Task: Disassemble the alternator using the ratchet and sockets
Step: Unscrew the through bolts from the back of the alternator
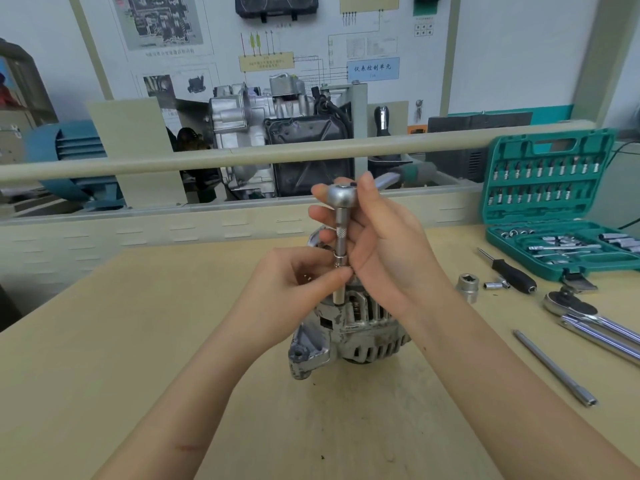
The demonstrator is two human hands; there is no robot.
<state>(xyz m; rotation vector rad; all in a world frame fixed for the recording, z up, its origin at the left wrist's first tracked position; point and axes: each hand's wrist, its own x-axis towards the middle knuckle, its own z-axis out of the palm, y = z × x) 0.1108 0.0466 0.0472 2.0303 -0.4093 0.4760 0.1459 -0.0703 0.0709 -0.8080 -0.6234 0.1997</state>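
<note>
The alternator (349, 327) stands near the middle of the table (138, 341), well in from every edge, pulley end apparently down and finned housing toward you. A ratchet (341, 195) rides upright above it on an extension (340, 244) that runs down into the top of the housing; the fastener itself is hidden by your fingers.

Your right hand (384, 237) wraps the ratchet head, fingers curled round it and the upper extension, with the handle pointing away from you toward the far edge. Your left hand (298, 282) pinches the lower extension between thumb and fingertips, just above the housing, steadying the socket.

Handling, as a judgement: the alternator is a cast metal body, so expect it to be heavy, rigid and unlikely to slide under light torque. It may still rock on its base, as nothing clamps it. The ear (304, 355) at the near left and the solid rim of the housing look like the best places to brace it. Keep fingers off the slotted vents, where edges are thin. The tall, slim tool stack is smooth, and it can tip off the fastener if you pull sideways.

Toward the right edge lie a large socket (467, 284), a screwdriver (512, 271), a second ratchet (588, 323) and a long bar (554, 367). The open case (554, 202) sits at the far right corner.
</note>
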